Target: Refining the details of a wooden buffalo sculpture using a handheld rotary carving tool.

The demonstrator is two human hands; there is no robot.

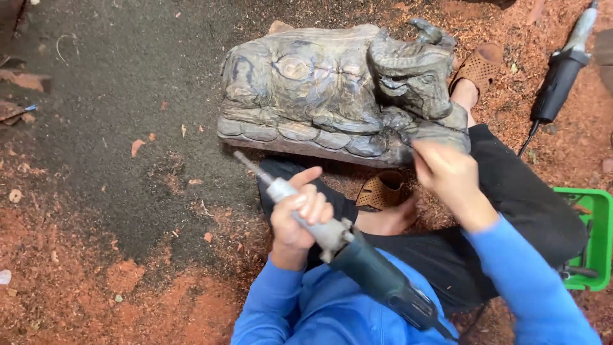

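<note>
While the left hand (295, 220) wraps its fingers around a dark green grinder (357, 262), bit pointing up-left, the right hand (447, 172) pinches its fingertips against the carving's (332, 89) base. That carving, a grey-brown wooden buffalo lying down with curled horns and streaked grain, sits on the sawdust-strewn ground just beyond the person's sandalled feet. Farther right lie a second grinder (562, 70) and a green tray (597, 239).

Grey carved wooden buffalo (332, 89) lying on the floor, far centre; dark die grinder (345, 255) held near, tip pointing far-left.
</note>
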